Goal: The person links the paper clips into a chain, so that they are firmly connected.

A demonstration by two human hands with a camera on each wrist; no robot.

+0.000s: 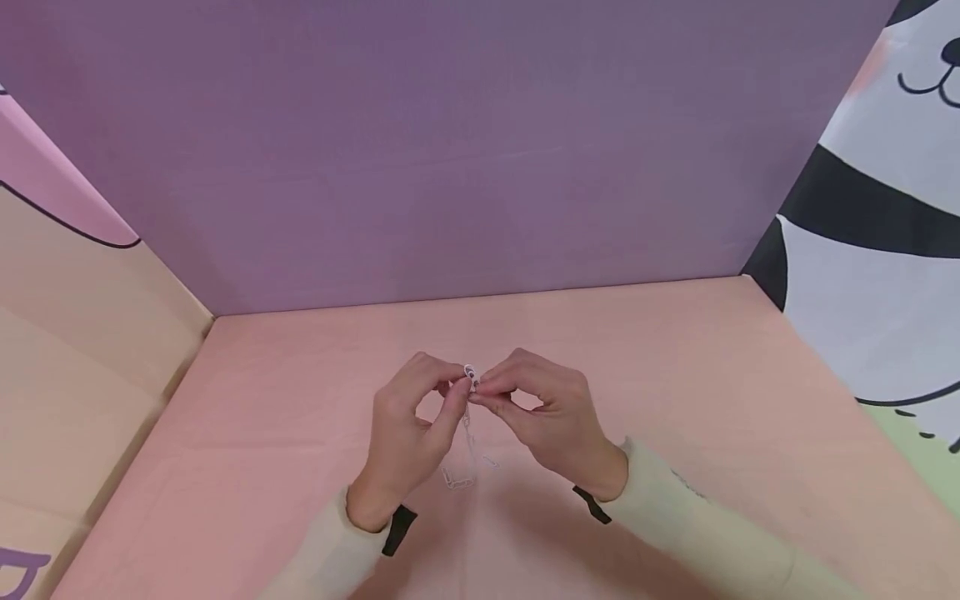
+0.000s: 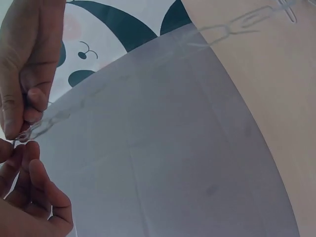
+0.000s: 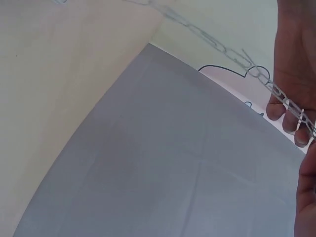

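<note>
Paper-clip chain hangs between a person's two hands above a pink table, its lower links trailing onto the cloth. Left hand and right hand meet fingertip to fingertip, each pinching the top link, where what appears to be another clip is being worked on; the head view is too small to be sure. Steady, close pinches and slack in the chain serve the joining best. A purple back panel and a cartoon-printed side panel enclose the table; nothing crowds the hands
</note>
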